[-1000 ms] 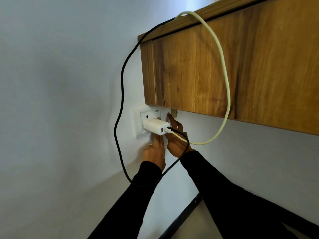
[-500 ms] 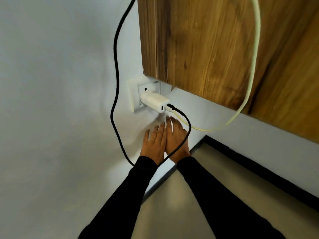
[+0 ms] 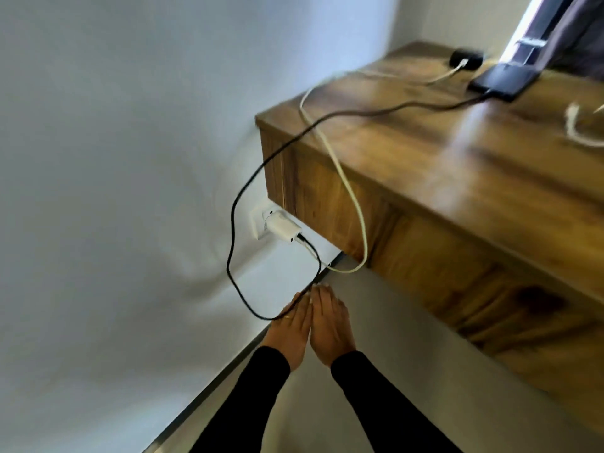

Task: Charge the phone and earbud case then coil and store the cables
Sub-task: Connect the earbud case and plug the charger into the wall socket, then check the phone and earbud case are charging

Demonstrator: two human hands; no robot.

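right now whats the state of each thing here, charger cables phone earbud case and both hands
charger: plugged into the wall socket
black cable: runs from charger to phone, hangs in a loop
white cable: runs from charger to earbud case, draped over the shelf
phone: flat on shelf, black cable plugged in
earbud case: on shelf, white cable plugged in
left hand: flat, holds nothing
right hand: flat, holds nothing
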